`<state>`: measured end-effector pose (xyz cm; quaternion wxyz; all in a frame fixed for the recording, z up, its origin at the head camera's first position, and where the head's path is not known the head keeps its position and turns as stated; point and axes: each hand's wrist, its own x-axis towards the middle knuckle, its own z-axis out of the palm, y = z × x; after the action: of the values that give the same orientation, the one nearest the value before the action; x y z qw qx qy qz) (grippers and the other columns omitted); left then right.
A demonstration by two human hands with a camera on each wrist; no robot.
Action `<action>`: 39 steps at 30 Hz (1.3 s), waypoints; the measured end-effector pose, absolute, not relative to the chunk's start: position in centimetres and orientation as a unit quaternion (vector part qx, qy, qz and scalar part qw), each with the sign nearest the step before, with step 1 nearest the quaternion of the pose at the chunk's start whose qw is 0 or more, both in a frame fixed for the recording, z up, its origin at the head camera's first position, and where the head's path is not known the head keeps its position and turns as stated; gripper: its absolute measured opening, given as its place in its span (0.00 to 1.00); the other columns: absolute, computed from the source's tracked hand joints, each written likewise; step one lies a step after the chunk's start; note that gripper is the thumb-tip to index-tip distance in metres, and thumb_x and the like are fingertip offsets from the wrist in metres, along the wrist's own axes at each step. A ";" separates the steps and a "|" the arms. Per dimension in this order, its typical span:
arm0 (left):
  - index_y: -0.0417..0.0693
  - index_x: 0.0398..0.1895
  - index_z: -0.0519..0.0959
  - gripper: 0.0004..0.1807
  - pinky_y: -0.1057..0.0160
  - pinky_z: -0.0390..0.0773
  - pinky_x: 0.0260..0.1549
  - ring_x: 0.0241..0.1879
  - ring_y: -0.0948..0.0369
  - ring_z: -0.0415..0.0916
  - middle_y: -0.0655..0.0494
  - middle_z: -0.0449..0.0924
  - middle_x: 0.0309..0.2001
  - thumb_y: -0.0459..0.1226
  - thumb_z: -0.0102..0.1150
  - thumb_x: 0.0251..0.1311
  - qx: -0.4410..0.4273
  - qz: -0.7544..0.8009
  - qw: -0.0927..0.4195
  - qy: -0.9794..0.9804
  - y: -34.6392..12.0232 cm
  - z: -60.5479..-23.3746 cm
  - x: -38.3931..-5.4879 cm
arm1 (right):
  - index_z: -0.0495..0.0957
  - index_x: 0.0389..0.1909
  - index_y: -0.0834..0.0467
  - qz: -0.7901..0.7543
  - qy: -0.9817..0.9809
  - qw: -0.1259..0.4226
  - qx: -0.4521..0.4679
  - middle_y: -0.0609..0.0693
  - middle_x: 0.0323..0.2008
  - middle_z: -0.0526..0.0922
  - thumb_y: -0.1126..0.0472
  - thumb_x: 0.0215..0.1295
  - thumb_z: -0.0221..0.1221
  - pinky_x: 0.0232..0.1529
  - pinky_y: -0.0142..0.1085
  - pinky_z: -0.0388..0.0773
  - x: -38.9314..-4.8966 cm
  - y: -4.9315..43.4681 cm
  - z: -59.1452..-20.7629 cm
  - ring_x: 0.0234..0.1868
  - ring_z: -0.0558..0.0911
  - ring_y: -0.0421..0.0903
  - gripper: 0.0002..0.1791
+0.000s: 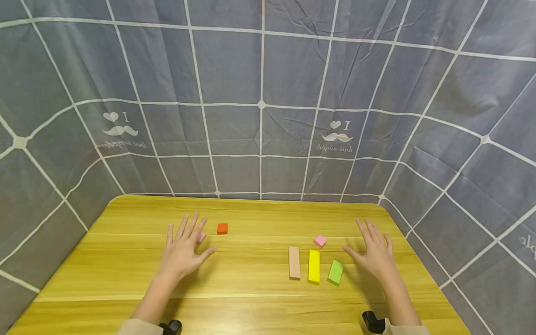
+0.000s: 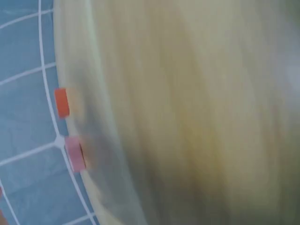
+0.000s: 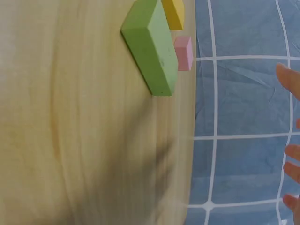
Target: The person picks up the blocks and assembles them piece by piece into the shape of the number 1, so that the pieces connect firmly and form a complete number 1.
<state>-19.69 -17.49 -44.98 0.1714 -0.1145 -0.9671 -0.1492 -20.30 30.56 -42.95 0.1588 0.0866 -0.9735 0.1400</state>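
My left hand (image 1: 183, 252) hovers over the left part of the table, fingers spread, holding nothing. It partly covers a small pink block (image 1: 202, 237); a red block (image 1: 222, 228) lies just right of its fingertips. On the right side, my right hand (image 1: 375, 255) is also raised with fingers apart and nothing in it. Nearest to it is a green block (image 1: 335, 272), seen large in the right wrist view. Left of that lie a long yellow block (image 1: 314, 266) and a long beige block (image 1: 294, 263). Another pink block (image 1: 320, 241) sits behind them.
The wood-grain table (image 1: 247, 298) ends at a back edge against a grey curtain (image 1: 234, 135) with white grid lines. The curtain also runs along both sides. A black wrist strap (image 1: 374, 322) shows at the right wrist, and another strap (image 1: 171, 327) at the left.
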 end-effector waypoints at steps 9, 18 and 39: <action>0.47 0.63 0.65 0.42 0.42 0.50 0.59 0.61 0.47 0.58 0.47 0.65 0.61 0.55 0.64 0.44 -0.203 -0.241 0.245 -0.917 -13.9 -45.8 -20.7 | 0.56 0.67 0.56 0.158 -0.968 0.168 0.098 0.65 0.61 0.61 0.45 0.49 0.65 0.52 0.67 0.52 -19.4 30.6 -44.2 0.58 0.62 0.67 0.47; 0.49 0.61 0.67 0.41 0.42 0.55 0.57 0.60 0.49 0.62 0.51 0.68 0.59 0.51 0.69 0.41 -0.245 -0.329 0.162 -0.898 -10.0 -46.5 -21.4 | 0.56 0.66 0.57 0.219 -0.961 0.143 0.087 0.68 0.60 0.62 0.45 0.47 0.67 0.50 0.68 0.54 -18.4 30.3 -45.7 0.58 0.62 0.68 0.48; 0.52 0.64 0.64 0.42 0.45 0.52 0.59 0.63 0.50 0.58 0.47 0.64 0.63 0.51 0.68 0.43 -0.337 -0.320 0.018 -0.886 -3.6 -47.8 -23.7 | 0.58 0.64 0.60 0.257 -0.957 0.088 0.102 0.68 0.59 0.63 0.45 0.44 0.68 0.48 0.69 0.56 -17.9 29.7 -48.0 0.58 0.62 0.68 0.48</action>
<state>-23.72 -3.62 -47.83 0.0181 -0.3368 -0.8855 -0.3196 -17.87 29.68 -47.97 0.0883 0.1022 -0.9569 0.2569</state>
